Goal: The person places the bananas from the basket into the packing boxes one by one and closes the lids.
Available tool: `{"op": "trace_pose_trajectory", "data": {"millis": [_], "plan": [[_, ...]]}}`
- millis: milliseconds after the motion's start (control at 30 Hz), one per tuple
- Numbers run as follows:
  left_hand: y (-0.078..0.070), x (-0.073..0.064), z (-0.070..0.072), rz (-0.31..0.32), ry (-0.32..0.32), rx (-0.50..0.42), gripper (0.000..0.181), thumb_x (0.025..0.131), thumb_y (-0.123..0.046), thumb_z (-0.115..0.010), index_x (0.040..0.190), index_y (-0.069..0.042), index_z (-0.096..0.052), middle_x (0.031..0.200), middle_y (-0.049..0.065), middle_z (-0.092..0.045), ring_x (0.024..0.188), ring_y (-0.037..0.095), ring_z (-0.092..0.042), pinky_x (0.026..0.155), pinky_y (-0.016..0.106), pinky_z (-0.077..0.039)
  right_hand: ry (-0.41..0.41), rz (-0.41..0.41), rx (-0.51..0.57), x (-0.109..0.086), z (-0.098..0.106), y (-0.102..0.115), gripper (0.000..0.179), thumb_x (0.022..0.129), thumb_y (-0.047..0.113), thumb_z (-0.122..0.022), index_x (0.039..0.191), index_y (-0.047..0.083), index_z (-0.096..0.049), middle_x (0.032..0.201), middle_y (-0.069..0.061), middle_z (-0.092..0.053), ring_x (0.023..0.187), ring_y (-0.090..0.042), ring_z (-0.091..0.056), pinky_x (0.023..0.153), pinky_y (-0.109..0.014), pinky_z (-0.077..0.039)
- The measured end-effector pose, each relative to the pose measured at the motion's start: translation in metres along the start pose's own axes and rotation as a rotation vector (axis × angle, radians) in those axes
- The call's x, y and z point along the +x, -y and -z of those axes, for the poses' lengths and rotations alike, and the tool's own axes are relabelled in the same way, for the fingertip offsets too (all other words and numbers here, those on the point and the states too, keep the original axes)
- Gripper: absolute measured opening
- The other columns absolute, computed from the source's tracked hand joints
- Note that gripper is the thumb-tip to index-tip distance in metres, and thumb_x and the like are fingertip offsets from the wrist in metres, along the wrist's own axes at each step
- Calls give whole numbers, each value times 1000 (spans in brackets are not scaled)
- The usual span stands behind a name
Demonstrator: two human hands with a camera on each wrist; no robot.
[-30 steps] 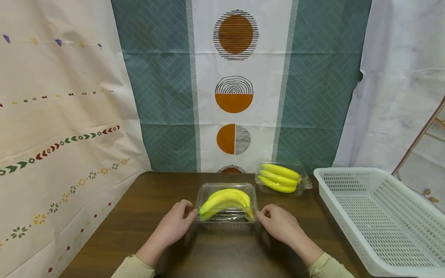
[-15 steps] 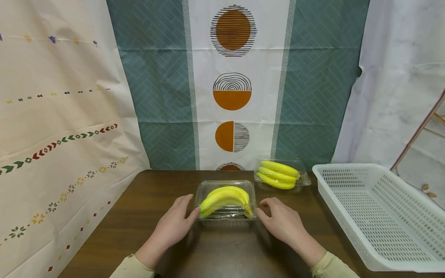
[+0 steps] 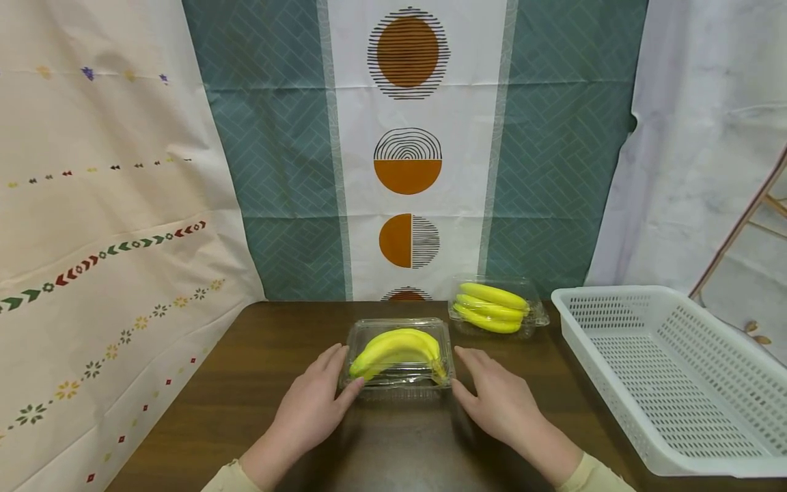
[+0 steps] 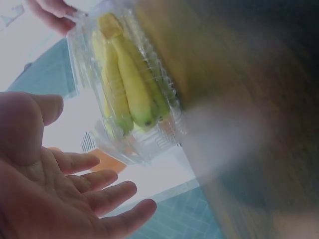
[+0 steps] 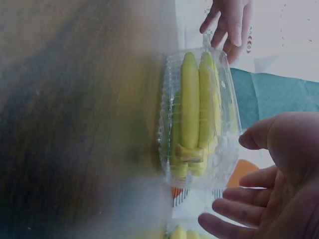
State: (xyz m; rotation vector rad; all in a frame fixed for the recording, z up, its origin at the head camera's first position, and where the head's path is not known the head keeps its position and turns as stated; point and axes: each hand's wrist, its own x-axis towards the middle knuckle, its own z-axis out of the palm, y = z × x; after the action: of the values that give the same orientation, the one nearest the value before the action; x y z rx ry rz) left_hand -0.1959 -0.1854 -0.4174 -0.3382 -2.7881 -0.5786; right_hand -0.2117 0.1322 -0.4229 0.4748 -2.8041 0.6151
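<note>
A clear plastic clamshell box (image 3: 399, 392) sits closed on the table with a bunch of bananas (image 3: 398, 343) inside. My left hand (image 3: 312, 404) is at its left side, fingers extended, the thumb tip near the front left corner. On the opposite side my right hand (image 3: 503, 396) spreads its fingers, thumb close to the front right corner. Both wrist views show open palms turned toward the box, with nothing gripped. Whether the fingertips touch the plastic I cannot tell. In the left wrist view, the banana stem (image 4: 108, 26) points toward the right hand.
Behind and to the right stands a second clear box with bananas (image 3: 492, 306). A white perforated plastic basket (image 3: 605, 403) occupies the table's right side. Patterned cloths (image 3: 283, 171) hang behind and beside the brown wooden table (image 3: 393, 444).
Both hands have opened out, their fingers straightening forward along the box's sides. My left thumb has shifted slightly toward the front left corner. The box itself stays in place.
</note>
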Motion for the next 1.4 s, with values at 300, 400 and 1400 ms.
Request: {"op": "trace_pose_trajectory", "data": {"millis": [300, 400, 1400], "plan": [[-7, -10, -1, -55, 1, 75, 72, 106, -44, -76, 160, -1, -55, 165, 21, -51, 150, 42, -52, 110, 68, -50, -23, 76, -42, -8, -4, 7, 66, 104, 34, -80, 161, 10, -58, 161, -8, -58, 144, -31, -59, 88, -58, -63], [-10, -14, 0, -70, 4, 98, 74, 105, -45, -77, 161, -2, -54, 167, 20, -49, 151, 43, -51, 111, 68, -49, -11, 98, -56, -11, -5, 8, 68, 104, 36, -80, 163, 12, -56, 164, -6, -55, 148, -30, -56, 89, -56, -64], [-12, -29, -8, -134, 13, 214, 78, 105, -52, -74, 162, -3, -54, 170, 16, -47, 156, 42, -45, 116, 68, -44, 22, 300, -59, -21, -11, 11, 79, 105, 54, -72, 166, 8, -50, 173, -14, -42, 158, -36, -44, 114, -57, -51]]}}
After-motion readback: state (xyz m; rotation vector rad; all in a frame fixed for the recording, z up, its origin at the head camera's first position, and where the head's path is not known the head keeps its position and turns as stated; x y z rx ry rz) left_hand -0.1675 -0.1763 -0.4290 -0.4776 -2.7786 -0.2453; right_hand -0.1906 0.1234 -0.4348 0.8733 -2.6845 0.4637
